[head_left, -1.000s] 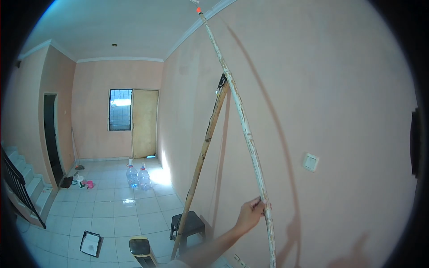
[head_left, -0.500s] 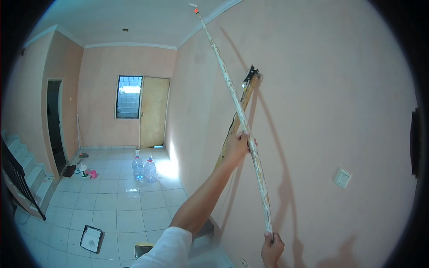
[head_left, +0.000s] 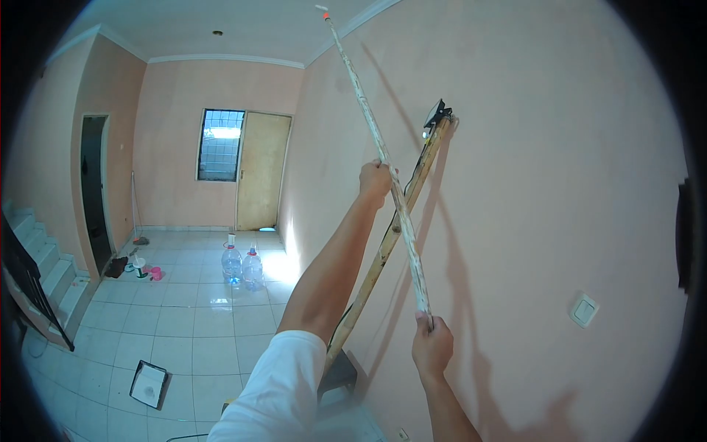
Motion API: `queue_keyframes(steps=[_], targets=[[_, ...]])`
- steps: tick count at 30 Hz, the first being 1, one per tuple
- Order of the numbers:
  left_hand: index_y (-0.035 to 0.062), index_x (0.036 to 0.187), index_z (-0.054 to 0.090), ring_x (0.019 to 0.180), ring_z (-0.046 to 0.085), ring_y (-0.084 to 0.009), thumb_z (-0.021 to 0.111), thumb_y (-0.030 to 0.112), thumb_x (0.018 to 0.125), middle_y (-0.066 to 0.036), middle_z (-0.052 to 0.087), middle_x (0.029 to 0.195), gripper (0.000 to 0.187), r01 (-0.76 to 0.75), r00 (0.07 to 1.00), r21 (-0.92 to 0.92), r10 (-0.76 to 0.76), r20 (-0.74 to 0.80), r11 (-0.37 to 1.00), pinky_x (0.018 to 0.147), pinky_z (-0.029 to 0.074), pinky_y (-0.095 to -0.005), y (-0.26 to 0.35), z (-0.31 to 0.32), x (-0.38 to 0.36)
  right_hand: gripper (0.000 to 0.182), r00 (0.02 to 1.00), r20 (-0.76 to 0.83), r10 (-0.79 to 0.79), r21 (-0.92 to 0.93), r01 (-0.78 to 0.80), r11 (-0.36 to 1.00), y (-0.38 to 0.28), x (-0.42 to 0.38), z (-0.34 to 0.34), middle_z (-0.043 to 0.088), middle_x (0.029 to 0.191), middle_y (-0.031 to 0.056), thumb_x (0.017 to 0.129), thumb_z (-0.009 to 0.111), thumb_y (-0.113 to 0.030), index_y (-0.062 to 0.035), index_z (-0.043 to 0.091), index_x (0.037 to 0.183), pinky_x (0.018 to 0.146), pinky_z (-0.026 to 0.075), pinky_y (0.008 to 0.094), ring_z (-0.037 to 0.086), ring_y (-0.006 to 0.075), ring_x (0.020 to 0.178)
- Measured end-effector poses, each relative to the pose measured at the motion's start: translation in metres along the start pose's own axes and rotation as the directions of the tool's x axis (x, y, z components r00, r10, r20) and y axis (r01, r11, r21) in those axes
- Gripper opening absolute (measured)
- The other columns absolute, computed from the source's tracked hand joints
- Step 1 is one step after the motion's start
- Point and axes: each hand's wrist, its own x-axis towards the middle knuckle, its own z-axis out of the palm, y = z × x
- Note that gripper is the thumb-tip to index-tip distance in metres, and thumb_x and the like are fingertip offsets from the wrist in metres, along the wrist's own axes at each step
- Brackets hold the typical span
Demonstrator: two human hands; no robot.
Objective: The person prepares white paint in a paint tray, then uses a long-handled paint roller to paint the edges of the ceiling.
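Gripping a long paint-flecked pole (head_left: 383,166) with both fists, left hand (head_left: 375,183) at mid-frame and right hand (head_left: 432,344) at its lower end, a person reached toward the ceiling line at upper centre. Its tip met the wall's top edge, suggesting high work was under way, extent unclear; a bamboo pole (head_left: 390,236) leaned against the wall behind.

Left hand (head_left: 375,181) raised, fist closed; right hand (head_left: 431,345) clenched lower.

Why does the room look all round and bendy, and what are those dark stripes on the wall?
Head view: a fisheye lens bows the wall and ceiling edges and leaves black corners. The stripes are shadows of the long pole and the bamboo stick on the pink wall. Daylight from the window glares on the floor tiles.
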Motion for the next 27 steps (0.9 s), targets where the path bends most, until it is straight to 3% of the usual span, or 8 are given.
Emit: queue_keyframes(steps=[4, 11, 16, 19, 23, 27], targets=[[-0.0107, 0.116, 0.055, 0.084, 0.062, -0.0179, 0.047, 0.012, 0.098, -0.013, 0.065, 0.094, 0.03, -0.035, 0.999, -0.037, 0.036, 0.023, 0.999, 0.074, 0.048, -0.0326, -0.006, -0.011, 0.033, 0.042, 1.0, 0.026, 0.002, 0.021, -0.002, 1.0, -0.024, 0.017, 0.012, 0.067, 0.077, 0.0165, 0.092, 0.058, -0.043, -0.003, 0.066, 0.087, 0.069, 0.049, 0.0466, 0.066, 0.0371, 0.077], [-0.0112, 0.12, 0.052, 0.082, 0.056, -0.0169, 0.047, 0.007, 0.096, -0.012, 0.06, 0.096, 0.031, -0.067, 0.992, -0.182, 0.084, 0.091, 0.981, 0.073, 0.047, -0.0309, -0.022, -0.025, 0.067, 0.043, 0.994, 0.102, 0.028, 0.026, -0.031, 0.999, -0.051, 0.042, 0.027, 0.068, 0.082, 0.0162, 0.093, 0.056, -0.046, -0.0038, 0.066, 0.088, 0.072, 0.05, 0.0475, 0.066, 0.0369, 0.081], [-0.0087, 0.115, 0.059, 0.084, 0.055, -0.0168, 0.05, 0.005, 0.094, -0.011, 0.062, 0.092, 0.026, -0.046, 0.996, -0.207, 0.061, 0.066, 0.977, 0.077, 0.044, -0.033, -0.022, -0.025, 0.072, 0.044, 0.993, 0.116, 0.034, 0.069, -0.042, 0.997, -0.06, 0.053, 0.031, 0.067, 0.079, 0.0153, 0.093, 0.056, -0.046, -0.0035, 0.064, 0.085, 0.07, 0.049, 0.0474, 0.065, 0.0364, 0.078], [-0.0109, 0.12, 0.052, 0.082, 0.058, -0.0188, 0.048, 0.002, 0.093, -0.014, 0.062, 0.099, 0.03, -0.068, 0.991, -0.217, 0.09, 0.096, 0.974, 0.074, 0.05, -0.032, -0.013, -0.022, 0.067, 0.044, 0.995, 0.099, 0.015, 0.093, -0.025, 0.995, -0.06, 0.053, 0.023, 0.066, 0.076, 0.0151, 0.093, 0.056, -0.045, -0.0028, 0.063, 0.082, 0.067, 0.047, 0.047, 0.064, 0.0363, 0.074], [-0.0109, 0.119, 0.052, 0.085, 0.062, -0.0206, 0.048, 0.001, 0.092, -0.016, 0.063, 0.101, 0.029, -0.039, 0.987, -0.297, 0.084, 0.14, 0.954, 0.077, 0.052, -0.0325, 0.006, -0.016, 0.036, 0.043, 0.997, 0.072, -0.003, 0.13, -0.007, 0.992, -0.044, 0.043, 0.012, 0.064, 0.072, 0.0154, 0.094, 0.056, -0.043, -0.0023, 0.063, 0.08, 0.063, 0.045, 0.0461, 0.06, 0.0371, 0.067], [-0.0104, 0.117, 0.054, 0.085, 0.063, -0.0205, 0.05, 0.001, 0.093, -0.016, 0.064, 0.099, 0.027, -0.061, 0.975, -0.293, 0.12, 0.186, 0.954, 0.077, 0.053, -0.0323, 0.016, 0.005, -0.008, 0.042, 0.996, 0.012, -0.083, 0.287, 0.077, 0.955, 0.002, 0.025, -0.015, 0.056, 0.062, 0.0081, 0.095, 0.058, -0.039, 0.0002, 0.062, 0.079, 0.057, 0.041, 0.0372, 0.053, 0.0229, 0.058]])
